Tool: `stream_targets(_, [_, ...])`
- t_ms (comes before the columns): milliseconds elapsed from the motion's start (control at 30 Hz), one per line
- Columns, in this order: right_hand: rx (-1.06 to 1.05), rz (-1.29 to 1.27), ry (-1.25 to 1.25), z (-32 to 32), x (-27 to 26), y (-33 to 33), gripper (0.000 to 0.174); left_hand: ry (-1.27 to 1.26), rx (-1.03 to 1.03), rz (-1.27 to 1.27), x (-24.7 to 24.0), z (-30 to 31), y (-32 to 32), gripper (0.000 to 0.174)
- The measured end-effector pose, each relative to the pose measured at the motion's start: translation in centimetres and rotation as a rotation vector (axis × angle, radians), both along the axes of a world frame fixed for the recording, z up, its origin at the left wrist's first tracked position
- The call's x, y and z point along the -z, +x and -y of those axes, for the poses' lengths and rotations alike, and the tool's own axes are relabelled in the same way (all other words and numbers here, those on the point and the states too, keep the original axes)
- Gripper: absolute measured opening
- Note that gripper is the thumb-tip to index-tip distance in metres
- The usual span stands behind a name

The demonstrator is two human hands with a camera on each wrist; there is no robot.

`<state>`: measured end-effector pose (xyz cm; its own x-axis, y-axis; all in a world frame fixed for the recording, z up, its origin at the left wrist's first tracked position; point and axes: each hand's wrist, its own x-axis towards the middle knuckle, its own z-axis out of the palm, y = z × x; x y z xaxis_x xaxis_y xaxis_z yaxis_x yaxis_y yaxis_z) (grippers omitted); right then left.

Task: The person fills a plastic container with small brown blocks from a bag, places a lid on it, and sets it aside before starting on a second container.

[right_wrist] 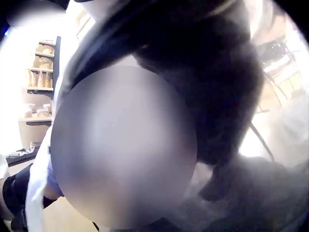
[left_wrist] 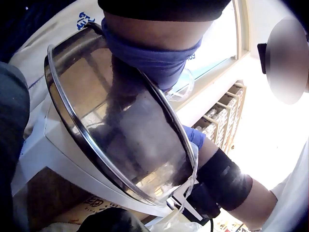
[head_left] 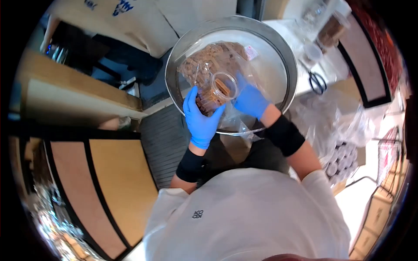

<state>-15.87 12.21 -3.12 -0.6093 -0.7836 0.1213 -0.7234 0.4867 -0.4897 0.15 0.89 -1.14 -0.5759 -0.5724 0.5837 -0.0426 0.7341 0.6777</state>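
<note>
In the head view a clear round jar [head_left: 208, 101] with brown strips inside is tilted over a large metal-rimmed round pan [head_left: 292, 71]. My gloved left hand [head_left: 202, 122] grips the jar from below and the side. At the jar's right, my gloved right hand [head_left: 251, 99] is beside its mouth; those fingertips are partly hidden by plastic. A clear bag of brown strips [head_left: 209, 61] lies in the pan, with a small white-pink label [head_left: 251, 52]. The left wrist view shows the pan's metal side [left_wrist: 145, 130] and part of the blue left glove [left_wrist: 159, 63].
On the white table at the right are black-handled scissors [head_left: 317, 82], a small clear cup [head_left: 312, 53] and a jar of brown pieces [head_left: 333, 31]. Clear plastic bags [head_left: 320, 119] and several stacked round containers [head_left: 342, 163] stand at the lower right.
</note>
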Motion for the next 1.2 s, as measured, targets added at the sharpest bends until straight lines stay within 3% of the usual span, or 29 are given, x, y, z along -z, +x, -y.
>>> stream_targets(33, [0.038, 0.030, -0.017, 0.2, 0.3, -0.1, 0.053, 0.069, 0.031, -0.019, -0.3, -0.2, -0.1, 0.088])
stream_targets(100, [-0.122, -0.269, 0.060, 0.7, 0.6, -0.6, 0.071, 0.053, 0.046, 0.007, 0.0, -0.1, -0.1, 0.089])
stream_targets(233, [-0.124, -0.147, 0.202, 0.6, 1.0, -0.4, 0.074, 0.108, 0.021, -0.006, -0.2, -0.5, -0.2, 0.090])
stream_targets(433, [-0.218, -0.195, 0.134, -1.2, -0.8, -0.1, 0.064, 0.140, 0.036, 0.007, -0.2, -0.5, -0.2, 0.092])
stream_targets(500, [-0.186, -0.005, 0.244, -1.6, -2.9, 0.7, 0.053, 0.125, 0.034, 0.005, 0.0, -0.4, -0.2, 0.092])
stream_targets(633, [-0.076, 0.188, 0.225, -1.1, -3.4, 0.6, 0.044, 0.083, 0.032, 0.013, -0.2, -0.5, -0.2, 0.091])
stream_targets(800, [-0.150, -0.303, 0.227, -0.4, 0.8, -0.5, 0.047, 0.090, 0.024, 0.029, -0.3, -0.6, -0.2, 0.091])
stream_targets(900, [-0.159, -0.368, 0.169, -0.6, 1.2, -0.5, 0.049, 0.065, 0.022, 0.040, -0.2, -0.5, -0.2, 0.090])
stream_targets(1133, [-0.147, -0.234, 0.079, -0.2, 1.4, -1.0, 0.046, 0.066, 0.022, 0.038, -0.2, -0.5, -0.2, 0.091])
stream_targets(1200, [-0.145, 0.013, 0.091, -1.0, -0.3, -0.8, 0.042, 0.068, 0.027, 0.038, -0.2, -0.5, -0.2, 0.090])
